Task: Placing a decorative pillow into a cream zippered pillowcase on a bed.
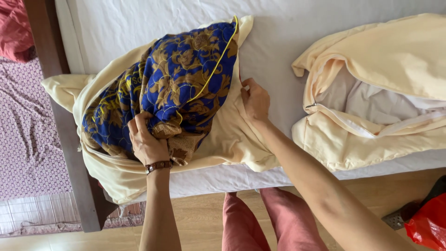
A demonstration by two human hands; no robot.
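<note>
A blue pillow with a gold flower pattern and yellow piping [181, 83] lies half inside a cream cover [232, 139] on the white bed sheet. My left hand [146, 139], with a brown wristband, grips the bunched near corner of the blue pillow. My right hand [254, 100] pinches the edge of the cream cover beside the pillow's right side. The cover wraps under and around the pillow, hiding its left and lower parts.
A second cream cover [371, 135] with an open zip and a white pillow inside lies at the right on the mattress [288, 42]. A dark wooden bed frame [69, 153] runs down the left. A red bag [429, 223] sits on the wooden floor at lower right.
</note>
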